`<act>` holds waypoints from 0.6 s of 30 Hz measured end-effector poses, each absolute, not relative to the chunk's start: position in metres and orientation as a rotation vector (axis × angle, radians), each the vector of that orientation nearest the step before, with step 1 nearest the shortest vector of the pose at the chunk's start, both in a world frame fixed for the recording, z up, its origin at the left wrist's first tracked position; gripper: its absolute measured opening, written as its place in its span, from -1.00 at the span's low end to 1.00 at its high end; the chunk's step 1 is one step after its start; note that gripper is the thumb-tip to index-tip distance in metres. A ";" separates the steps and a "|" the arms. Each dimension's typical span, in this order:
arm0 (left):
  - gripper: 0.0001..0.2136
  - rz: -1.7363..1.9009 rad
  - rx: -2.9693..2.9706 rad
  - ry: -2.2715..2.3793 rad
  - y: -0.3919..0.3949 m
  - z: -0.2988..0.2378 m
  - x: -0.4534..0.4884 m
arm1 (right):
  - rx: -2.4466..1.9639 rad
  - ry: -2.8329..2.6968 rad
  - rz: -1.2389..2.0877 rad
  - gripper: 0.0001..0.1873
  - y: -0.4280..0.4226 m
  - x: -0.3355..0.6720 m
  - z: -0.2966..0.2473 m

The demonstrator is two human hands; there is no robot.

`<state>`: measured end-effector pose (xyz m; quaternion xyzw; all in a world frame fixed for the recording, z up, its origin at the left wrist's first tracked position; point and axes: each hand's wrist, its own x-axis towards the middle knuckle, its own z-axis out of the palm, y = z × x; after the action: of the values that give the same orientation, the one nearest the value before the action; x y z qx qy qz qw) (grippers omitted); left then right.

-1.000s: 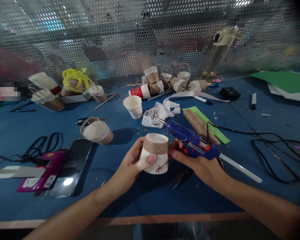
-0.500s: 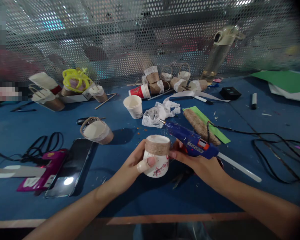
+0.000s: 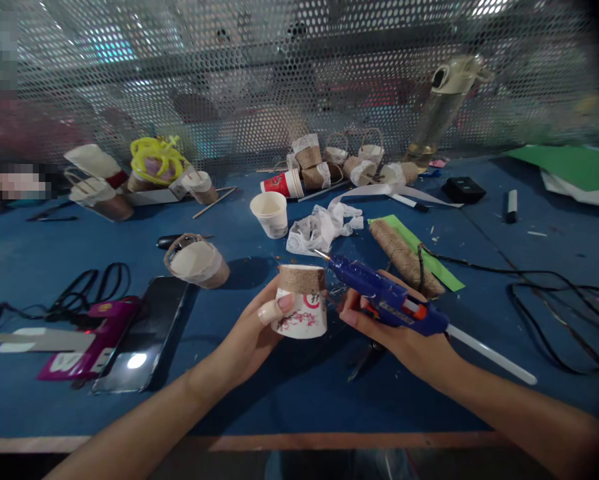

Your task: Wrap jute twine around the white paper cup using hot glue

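Note:
A white paper cup (image 3: 302, 313) with pink blossom print is held upright above the table by my left hand (image 3: 252, 333), thumb across its front. Brown twine (image 3: 303, 280) wraps the band near its rim. My right hand (image 3: 396, 327) grips a blue glue gun (image 3: 379, 290), its metal nozzle pointing up and left, just above and right of the cup. A clear glue stick (image 3: 492, 353) juts from the gun's back. Behind the gun, a roll of twine (image 3: 404, 253) rests on green paper (image 3: 446, 277).
White lace (image 3: 324, 227) lies behind the cup, near a plain paper cup (image 3: 270, 215). Small twine-covered baskets (image 3: 199, 263) stand left and at the back. A phone (image 3: 142, 333) and purple glue gun (image 3: 92, 340) lie left. The gun's black cord (image 3: 519, 267) trails right.
My left hand has moved the cup slightly left and turned it, so a red mark shows. My right fingertips have come away from the cup, with the glue gun still in hand.

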<state>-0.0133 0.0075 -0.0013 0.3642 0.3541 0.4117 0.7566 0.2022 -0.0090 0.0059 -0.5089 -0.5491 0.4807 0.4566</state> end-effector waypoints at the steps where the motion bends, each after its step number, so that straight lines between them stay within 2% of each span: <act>1: -0.52 0.903 0.783 0.760 0.008 -0.001 -0.014 | -1.252 -1.387 1.172 -0.82 -0.010 0.204 0.005; 8: -0.61 0.939 0.839 0.676 0.009 0.003 -0.019 | -1.121 -1.686 0.876 -0.87 -0.011 0.219 0.005; 18: -0.56 0.964 0.895 0.697 0.008 0.005 -0.021 | -0.946 -1.764 0.928 -0.74 -0.007 0.220 0.004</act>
<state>-0.0213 0.0079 0.0050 0.4074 0.3173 0.4389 0.7354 0.2197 -0.0071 0.0041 -0.3826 -0.7136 0.3757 0.4509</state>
